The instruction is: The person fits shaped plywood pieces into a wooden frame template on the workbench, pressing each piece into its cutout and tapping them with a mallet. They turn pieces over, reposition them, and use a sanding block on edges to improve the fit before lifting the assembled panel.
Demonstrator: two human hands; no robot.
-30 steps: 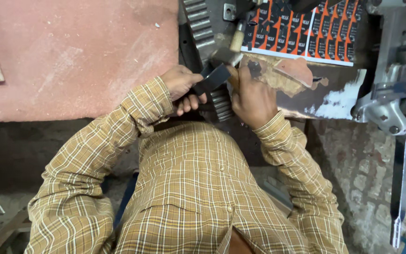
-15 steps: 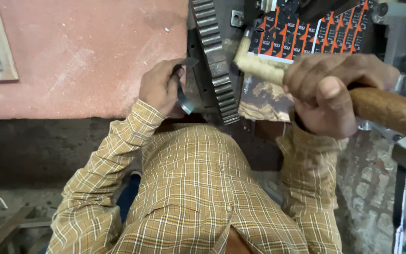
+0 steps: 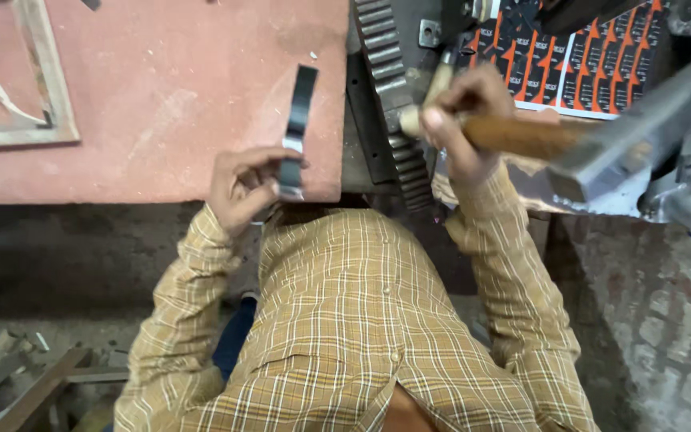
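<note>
Half a second ago my left hand [image 3: 243, 186] was pressed up against the toothed metal rack [image 3: 393, 104] with the piece hidden in its grip; now it has come away to the left and holds a dark metal strip [image 3: 296, 128] up over the red desk [image 3: 161, 96], fingers closed around the strip's lower end, the upper end pointing away from me; the strip is clear of the rack and touches nothing but my hand. My right hand [image 3: 461, 120] has drawn back from close to the camera to just right of the rack, its grip shut on the wooden handle of a hammer [image 3: 537, 136]; the steel head lies out to the right, blurred, so I judge the hammer to be in motion. I take this to mean the strip has been lifted off the rack to be looked at between blows, though that is my reading and not something I can see.

Counted: one strip in my left hand; one hammer in my right; one toothed rack running from the top edge down between my hands; one printed sheet of orange and black labels [image 3: 593, 64] behind the hammer; one pale frame-shaped cutout [image 3: 45, 88] lying at the desk's left edge; a grey metal fixture [image 3: 689, 200] at the far right, its parts too blurred to count; some scraps on the floor at lower left, too dim to number.
</note>
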